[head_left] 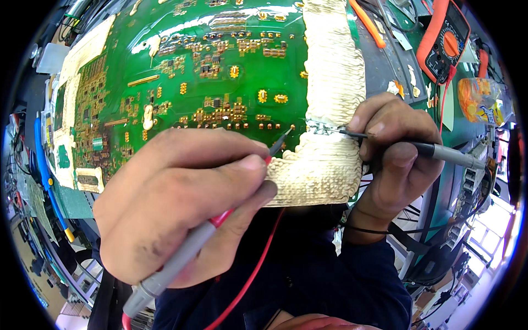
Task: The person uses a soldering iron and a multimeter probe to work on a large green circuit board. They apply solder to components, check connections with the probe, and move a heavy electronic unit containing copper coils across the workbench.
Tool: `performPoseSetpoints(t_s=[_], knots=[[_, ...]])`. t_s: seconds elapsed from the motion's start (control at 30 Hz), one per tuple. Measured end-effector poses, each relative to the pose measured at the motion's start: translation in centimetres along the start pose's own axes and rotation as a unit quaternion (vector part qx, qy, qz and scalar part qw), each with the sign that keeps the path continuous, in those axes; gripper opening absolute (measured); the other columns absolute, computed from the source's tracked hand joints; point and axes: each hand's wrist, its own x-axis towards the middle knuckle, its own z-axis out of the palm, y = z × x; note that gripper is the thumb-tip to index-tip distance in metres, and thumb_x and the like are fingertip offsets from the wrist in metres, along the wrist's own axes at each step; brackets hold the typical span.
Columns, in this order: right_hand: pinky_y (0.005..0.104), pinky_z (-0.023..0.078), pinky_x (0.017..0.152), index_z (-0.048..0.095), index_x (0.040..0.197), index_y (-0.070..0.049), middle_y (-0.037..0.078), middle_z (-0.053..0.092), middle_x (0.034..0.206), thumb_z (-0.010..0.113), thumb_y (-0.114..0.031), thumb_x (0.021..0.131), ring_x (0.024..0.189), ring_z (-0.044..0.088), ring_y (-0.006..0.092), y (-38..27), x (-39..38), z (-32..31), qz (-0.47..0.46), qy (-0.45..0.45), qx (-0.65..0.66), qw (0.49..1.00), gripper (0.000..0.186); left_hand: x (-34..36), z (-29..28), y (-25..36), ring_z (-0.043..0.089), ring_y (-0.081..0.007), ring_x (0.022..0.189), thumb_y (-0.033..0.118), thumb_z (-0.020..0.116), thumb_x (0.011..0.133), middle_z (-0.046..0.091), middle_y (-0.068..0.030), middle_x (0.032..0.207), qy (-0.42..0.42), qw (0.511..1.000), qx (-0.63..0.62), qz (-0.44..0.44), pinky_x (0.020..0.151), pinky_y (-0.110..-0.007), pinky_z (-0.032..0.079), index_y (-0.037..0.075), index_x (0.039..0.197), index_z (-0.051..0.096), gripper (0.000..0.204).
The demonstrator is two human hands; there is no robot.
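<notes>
A large green circuit board (209, 60) with many small parts and gold pads spreads in front of me. A thick, ribbed cream-coloured coating (333, 60) covers its right edge and near right corner. My left hand (176, 203) is closed around a red-and-grey test probe (179, 261), whose dark tip is at a small gold pad beside the coating. My right hand (399, 143) pinches a black-and-grey test probe (454, 155). Its tip points left into a scraped strip (324, 128) across the coating; whether it touches there I cannot tell.
An orange-and-grey multimeter (446, 41) lies at the far right with a red lead plugged in. Beside it is an orange plastic bag (479, 99). A blue tool with a yellow end (47, 176) is at the left. The red lead (253, 275) loops near my chest.
</notes>
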Motion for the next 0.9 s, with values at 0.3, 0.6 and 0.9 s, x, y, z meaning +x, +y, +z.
performPoseSetpoints(t_s=[0.3,0.6,0.9], knots=[[0.0259,0.036,0.057,0.06,0.087,-0.001,0.004,0.051,0.062,0.067,-0.048,0.098,0.066,0.055,0.0183,0.1,0.0,-0.1,-0.001,-0.006,0.005,1.0,0.049,-0.5,0.4,-0.7,0.073,-0.0299,0.083,0.002,0.079,0.078,0.073,-0.026,0.087,0.026,1.0,0.0,0.012,0.088,-0.046,0.059,-0.002,0.093,0.067,0.02],[0.0286,0.042,0.058,0.064,0.084,-0.002,0.004,0.055,0.062,0.071,-0.049,0.095,0.065,0.057,0.0202,0.4,0.5,-0.7,-0.024,-0.046,-0.009,0.999,0.049,-0.9,0.3,-0.7,0.073,-0.0314,0.083,0.001,0.078,0.077,0.073,-0.0255,0.086,0.027,1.0,-0.003,0.002,0.088,-0.046,0.059,-0.002,0.093,0.067,0.02],[0.0346,0.054,0.063,0.071,0.086,0.001,0.009,0.067,0.072,0.079,-0.034,0.09,0.072,0.068,0.0264,0.1,1.5,-2.0,-0.065,-0.138,-0.005,0.988,0.036,-0.5,1.1,-0.7,0.072,-0.0313,0.077,-0.006,0.08,0.074,0.073,-0.0219,0.088,0.07,0.997,-0.006,0.032,0.076,-0.042,0.059,0.0,0.095,0.066,0.026]])
